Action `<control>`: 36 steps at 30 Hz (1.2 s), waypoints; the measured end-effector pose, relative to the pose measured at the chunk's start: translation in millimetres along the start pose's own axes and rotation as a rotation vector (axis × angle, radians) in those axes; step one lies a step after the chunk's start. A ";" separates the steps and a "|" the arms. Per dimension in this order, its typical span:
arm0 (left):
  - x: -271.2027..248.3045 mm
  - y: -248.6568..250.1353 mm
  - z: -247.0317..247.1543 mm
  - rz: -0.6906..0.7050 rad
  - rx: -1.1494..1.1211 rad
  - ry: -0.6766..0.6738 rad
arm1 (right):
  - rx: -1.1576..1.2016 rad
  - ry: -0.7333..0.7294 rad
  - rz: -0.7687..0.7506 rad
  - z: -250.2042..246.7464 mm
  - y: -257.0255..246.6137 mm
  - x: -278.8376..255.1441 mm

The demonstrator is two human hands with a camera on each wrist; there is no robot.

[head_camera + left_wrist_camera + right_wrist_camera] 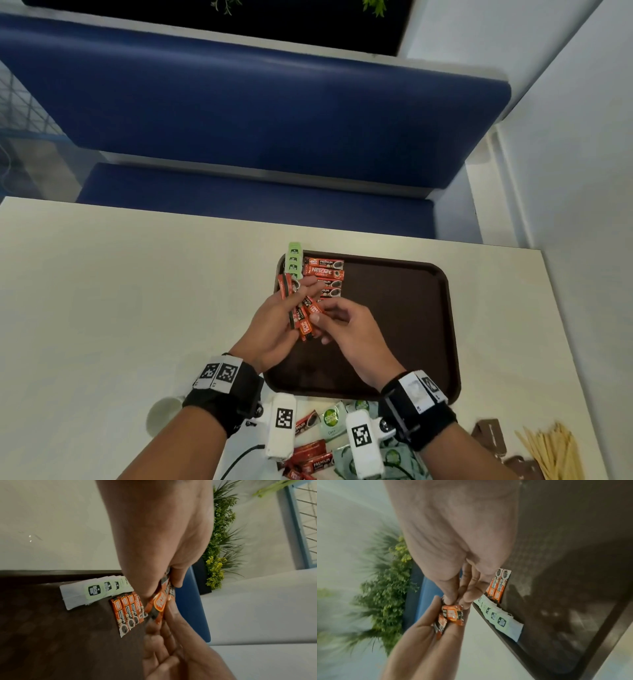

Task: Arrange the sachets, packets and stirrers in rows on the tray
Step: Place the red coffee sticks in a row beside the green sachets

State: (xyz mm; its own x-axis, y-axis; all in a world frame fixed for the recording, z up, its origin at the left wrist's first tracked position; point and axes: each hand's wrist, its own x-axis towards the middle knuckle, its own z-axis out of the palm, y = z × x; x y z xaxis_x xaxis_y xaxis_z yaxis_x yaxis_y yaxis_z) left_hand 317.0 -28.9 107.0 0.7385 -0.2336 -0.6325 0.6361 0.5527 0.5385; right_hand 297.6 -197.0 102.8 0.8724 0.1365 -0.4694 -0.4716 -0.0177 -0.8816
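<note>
Near edge of table (pixel 102 274): loose red coffee sachets (pixel 310 452), green-and-white packets (pixel 332 419), and a bundle of wooden stirrers (pixel 551 452) at far right; none yet on the tray.

Middle, above the tray's left side: left hand (pixel 270 329), fingers curled round a fanned bunch of coffee sticks (pixel 301 317). Right hand (pixel 352 325), thumb and forefinger pinching one stick at the bunch's top edge; the wrist views confirm the pinch.

Beyond: brown tray (pixel 394 325). Its far-left corner holds a row of green-tagged tea bags (pixel 295 260) overlapping along the rim, and beside it a column of coffee sachets laid flat (pixel 325 274).

Step in hand, by judgement: drawing one stick free to extend the coffee column. Next move calls for laying it flush below the last sachet, label aligned, without disturbing neighbours.

Farthest: blue bench seat (pixel 257 113).
</note>
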 end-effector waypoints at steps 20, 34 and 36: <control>-4.3 -12.8 -11.4 0.230 0.846 0.136 | -0.299 -0.001 0.041 -17.4 6.4 -11.8; -14.7 -26.9 -21.2 0.237 0.888 0.252 | 0.116 0.082 0.080 -10.9 8.7 -9.4; -12.6 -24.1 -24.7 0.197 0.933 0.251 | -0.338 0.088 -0.123 -17.6 18.4 -7.2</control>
State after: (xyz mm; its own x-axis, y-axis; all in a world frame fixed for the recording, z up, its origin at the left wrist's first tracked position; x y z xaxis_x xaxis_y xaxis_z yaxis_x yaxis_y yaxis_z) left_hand 286.9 -19.5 88.2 0.8498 0.0314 -0.5262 0.5081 -0.3147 0.8017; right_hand 284.9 -215.7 89.1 0.9346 0.0729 -0.3482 -0.3060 -0.3343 -0.8914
